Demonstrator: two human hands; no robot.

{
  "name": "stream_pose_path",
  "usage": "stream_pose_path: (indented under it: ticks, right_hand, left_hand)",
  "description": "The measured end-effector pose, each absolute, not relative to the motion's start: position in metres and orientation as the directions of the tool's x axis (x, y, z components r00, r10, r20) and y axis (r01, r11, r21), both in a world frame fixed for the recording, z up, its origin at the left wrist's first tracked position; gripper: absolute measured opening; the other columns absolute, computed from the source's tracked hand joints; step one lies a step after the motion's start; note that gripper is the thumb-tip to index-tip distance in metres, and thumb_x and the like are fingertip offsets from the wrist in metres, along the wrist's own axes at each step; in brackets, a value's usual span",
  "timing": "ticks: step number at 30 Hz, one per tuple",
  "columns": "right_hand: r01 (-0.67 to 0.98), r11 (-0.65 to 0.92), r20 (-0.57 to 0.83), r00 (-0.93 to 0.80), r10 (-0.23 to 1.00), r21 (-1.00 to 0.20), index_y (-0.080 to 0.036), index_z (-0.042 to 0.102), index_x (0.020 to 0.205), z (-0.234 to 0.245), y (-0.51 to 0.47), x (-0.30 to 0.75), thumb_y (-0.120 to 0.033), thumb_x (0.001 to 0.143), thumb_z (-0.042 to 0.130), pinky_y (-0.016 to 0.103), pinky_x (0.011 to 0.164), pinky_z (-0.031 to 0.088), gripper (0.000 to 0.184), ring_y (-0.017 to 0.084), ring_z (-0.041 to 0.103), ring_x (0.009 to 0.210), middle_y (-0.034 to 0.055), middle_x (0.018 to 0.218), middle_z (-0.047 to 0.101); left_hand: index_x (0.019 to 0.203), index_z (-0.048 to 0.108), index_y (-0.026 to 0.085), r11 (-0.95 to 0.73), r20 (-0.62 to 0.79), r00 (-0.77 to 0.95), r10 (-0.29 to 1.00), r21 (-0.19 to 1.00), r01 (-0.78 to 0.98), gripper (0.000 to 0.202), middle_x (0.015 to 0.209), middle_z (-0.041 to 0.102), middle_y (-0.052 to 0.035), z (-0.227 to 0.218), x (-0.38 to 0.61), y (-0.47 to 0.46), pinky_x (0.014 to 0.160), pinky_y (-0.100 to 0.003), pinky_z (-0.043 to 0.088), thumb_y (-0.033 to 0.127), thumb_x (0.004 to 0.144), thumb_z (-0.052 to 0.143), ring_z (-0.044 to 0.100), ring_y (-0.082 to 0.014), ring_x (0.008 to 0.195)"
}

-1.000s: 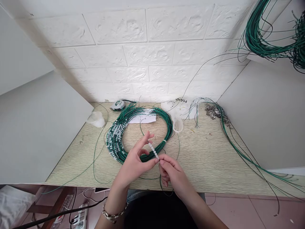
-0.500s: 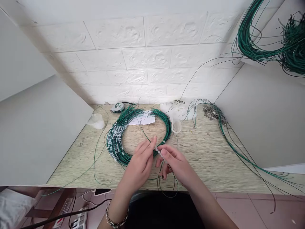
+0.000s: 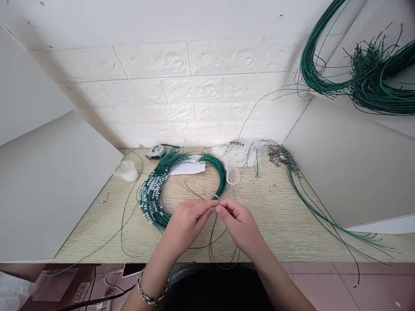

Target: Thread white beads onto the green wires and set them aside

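Thin green wire, judged light and springy, is pinched by left hand and right hand fingertips beside the coil.

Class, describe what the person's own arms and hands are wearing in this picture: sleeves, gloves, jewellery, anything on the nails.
Both hands are bare, with no gloves. The left hand has a silver chain-link bracelet round its wrist. The right hand shows no bracelet or watch. Both forearms are uncovered as far as the frame shows, with no sleeves in view. The nails are too small to judge here.
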State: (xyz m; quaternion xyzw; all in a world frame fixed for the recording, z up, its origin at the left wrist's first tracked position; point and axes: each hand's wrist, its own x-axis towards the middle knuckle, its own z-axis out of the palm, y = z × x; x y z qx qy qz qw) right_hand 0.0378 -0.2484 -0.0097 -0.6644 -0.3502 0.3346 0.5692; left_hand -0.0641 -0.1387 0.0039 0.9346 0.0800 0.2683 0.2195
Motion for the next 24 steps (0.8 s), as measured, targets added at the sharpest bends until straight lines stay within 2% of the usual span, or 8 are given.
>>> stream_pose_path:
  ticks: [4,7,11,14,16,18,19,24]
  right_hand:
    - [0.019,-0.058,-0.037,0.584,0.811,-0.998,-0.014,0.052,0.072,-0.008,-0.258,0.043,-0.039,0.080,0.045,0.019,0.046,0.025,0.026,0.006,0.029,0.050,-0.0040,0.054,0.034]
    - [-0.102,-0.007,-0.071,0.644,0.761,-0.995,-0.015,0.049,0.070,-0.009,-0.270,0.049,-0.039,0.078,0.048,0.019,0.040,0.018,0.025,0.004,0.021,0.043,-0.0061,0.051,0.027]
    - [-0.196,0.164,-0.049,0.771,0.635,-0.967,-0.015,0.050,0.071,-0.011,-0.291,0.055,-0.040,0.075,0.053,0.017,0.037,0.015,0.025,0.003,0.017,0.039,-0.0079,0.046,0.023]
    - [-0.180,0.317,0.003,0.866,0.501,-0.931,-0.016,0.050,0.069,-0.010,-0.305,0.055,-0.036,0.076,0.054,0.016,0.035,0.017,0.022,0.003,0.019,0.037,-0.0083,0.044,0.023]
    - [-0.146,0.383,0.029,0.909,0.416,-0.912,-0.016,0.051,0.068,-0.009,-0.313,0.054,-0.034,0.076,0.054,0.015,0.035,0.019,0.019,0.003,0.021,0.036,-0.0080,0.044,0.024]
    - [-0.133,0.414,0.031,0.930,0.366,-0.901,-0.016,0.052,0.069,-0.010,-0.318,0.055,-0.032,0.076,0.054,0.015,0.035,0.020,0.017,0.003,0.022,0.036,-0.0079,0.044,0.025]
    - [-0.140,0.417,0.022,0.933,0.360,-0.898,-0.016,0.053,0.069,-0.011,-0.320,0.055,-0.032,0.075,0.055,0.015,0.035,0.020,0.017,0.002,0.022,0.036,-0.0079,0.044,0.025]
    - [-0.213,0.370,-0.063,0.924,0.378,-0.904,-0.015,0.052,0.069,-0.017,-0.321,0.056,-0.035,0.075,0.055,0.014,0.034,0.017,0.021,0.002,0.020,0.036,-0.0083,0.045,0.023]
  left_hand:
    - [0.092,0.063,0.019,-0.872,0.388,0.887,0.250,0.488,0.033,0.020,0.077,0.066,-0.0010,0.016,-0.060,-0.136,0.061,-0.019,0.044,0.024,0.082,0.046,0.060,-0.0105,0.066]
    - [0.090,0.064,0.019,-0.822,0.291,0.907,0.305,0.561,0.096,0.023,0.073,0.066,-0.0005,0.034,-0.049,-0.125,0.058,-0.019,0.044,0.027,0.081,0.044,0.059,-0.0097,0.060]
    - [0.089,0.063,0.018,-0.733,0.238,0.876,0.419,0.658,0.172,0.025,0.071,0.065,0.0004,0.055,-0.013,-0.093,0.057,-0.019,0.043,0.031,0.080,0.045,0.056,-0.0078,0.054]
    - [0.087,0.063,0.015,-0.694,0.183,0.868,0.462,0.684,0.226,0.028,0.074,0.064,-0.0015,0.052,0.030,-0.069,0.056,-0.019,0.043,0.033,0.079,0.042,0.054,-0.0079,0.053]
    - [0.088,0.063,0.014,-0.717,0.111,0.879,0.464,0.629,0.299,0.028,0.074,0.064,-0.0019,0.040,0.062,-0.059,0.056,-0.020,0.042,0.029,0.079,0.041,0.054,-0.0083,0.052]
    - [0.086,0.064,0.016,-0.829,0.079,0.912,0.403,0.452,0.328,0.025,0.074,0.064,-0.0021,0.025,0.092,-0.056,0.062,-0.021,0.042,0.027,0.077,0.043,0.056,-0.0104,0.061]
    - [0.082,0.065,0.017,-0.846,0.076,0.913,0.401,0.411,0.338,0.023,0.075,0.064,-0.0033,0.018,0.106,-0.056,0.064,-0.022,0.042,0.027,0.076,0.046,0.056,-0.0124,0.066]
    - [0.078,0.065,0.015,-0.873,0.065,0.907,0.417,0.307,0.380,0.020,0.083,0.062,-0.0093,0.000,0.149,-0.062,0.069,-0.028,0.041,0.032,0.069,0.057,0.056,-0.0198,0.079]
